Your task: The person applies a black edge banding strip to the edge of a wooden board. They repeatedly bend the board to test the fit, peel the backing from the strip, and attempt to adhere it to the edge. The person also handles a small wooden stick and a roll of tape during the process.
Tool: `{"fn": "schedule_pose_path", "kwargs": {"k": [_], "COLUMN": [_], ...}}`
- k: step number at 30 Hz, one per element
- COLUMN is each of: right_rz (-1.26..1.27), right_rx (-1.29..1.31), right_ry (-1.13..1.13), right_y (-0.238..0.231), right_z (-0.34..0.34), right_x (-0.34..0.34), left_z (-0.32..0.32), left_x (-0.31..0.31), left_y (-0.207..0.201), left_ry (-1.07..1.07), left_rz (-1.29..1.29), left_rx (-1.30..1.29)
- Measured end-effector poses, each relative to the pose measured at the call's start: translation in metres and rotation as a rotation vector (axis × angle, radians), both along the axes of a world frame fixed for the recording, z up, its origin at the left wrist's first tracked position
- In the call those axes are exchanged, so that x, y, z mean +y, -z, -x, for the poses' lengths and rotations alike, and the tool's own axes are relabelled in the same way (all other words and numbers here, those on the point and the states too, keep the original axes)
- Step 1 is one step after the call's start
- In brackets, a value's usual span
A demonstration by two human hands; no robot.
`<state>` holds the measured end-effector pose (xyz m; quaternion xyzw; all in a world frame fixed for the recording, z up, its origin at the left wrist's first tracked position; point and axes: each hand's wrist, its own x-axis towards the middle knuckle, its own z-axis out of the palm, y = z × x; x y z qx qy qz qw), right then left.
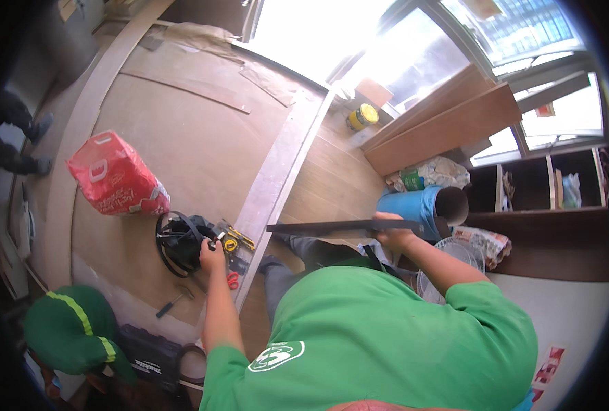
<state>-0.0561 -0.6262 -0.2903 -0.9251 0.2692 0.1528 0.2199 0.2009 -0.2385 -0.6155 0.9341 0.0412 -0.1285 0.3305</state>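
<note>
My right hand (395,233) grips a long, dark, narrow board (325,228), held out level in front of me. Over the edge of the brown-covered work surface (201,130), my left hand (213,255) is closed around a small black and light-coloured item, too small to name. A black tool bag (180,240) with a round rim and strap lies just left of that hand. Close by on its right are a yellow tape measure (230,244) and scissors with red handles (232,280). Nearer to me lies a hammer (173,303).
A red plastic sack (118,175) stands on the surface at left. A co-worker in green (75,329) bends beside a dark tool case (148,355). At right are a blue cylinder (408,207), leaning wooden boards (448,130), a yellow can (362,117) and dark shelving (537,236).
</note>
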Motion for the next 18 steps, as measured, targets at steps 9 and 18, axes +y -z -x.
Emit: {"fn": "schedule_pose_path", "kwargs": {"k": [9,18], "right_rz": [-0.151,-0.225], "right_rx": [-0.322,-0.484], "right_ry": [0.000,0.054], "right_y": [-0.019,-0.067], "right_z": [-0.034,-0.057], "right_x": [-0.006,-0.007], "left_z": [0.115,0.108], "left_x": [0.063,0.034], "left_y": [-0.021,-0.146], "left_ry": [0.276,0.614], "left_rz": [0.005,0.533], "left_rx": [0.508,0.867]}}
